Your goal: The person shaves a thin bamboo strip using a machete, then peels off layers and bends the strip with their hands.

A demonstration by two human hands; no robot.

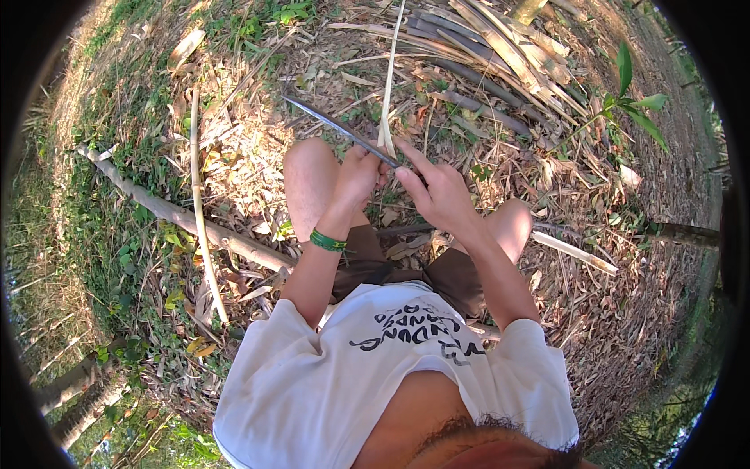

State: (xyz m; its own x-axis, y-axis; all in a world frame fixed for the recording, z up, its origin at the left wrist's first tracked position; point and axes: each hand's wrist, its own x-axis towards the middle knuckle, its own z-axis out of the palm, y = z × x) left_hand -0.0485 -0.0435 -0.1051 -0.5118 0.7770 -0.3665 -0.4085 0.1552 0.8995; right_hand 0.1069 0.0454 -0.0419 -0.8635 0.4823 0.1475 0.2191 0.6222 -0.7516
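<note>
My right hand (441,195) is closed about the near end of a long knife (326,119), which comes out between thumb and forefinger. Its shiny blade slants up and left across the top of my left hand (358,181). The left hand is curled into a fist, apparently around the lower end of a pale split strip (389,78), perhaps bamboo. The strip runs away from me to the top edge and parts in two just above my fingers. The knife crosses it there. My fingers hide the knife handle and the strip's end.
A pile of split lengths (500,59) lies at the upper right, near a leafy sapling (629,109). On the left a grey pole (180,215) rests under a thin pale stick (197,172). Dry leaves cover the ground. A short split piece (574,252) lies beside my right knee (512,223).
</note>
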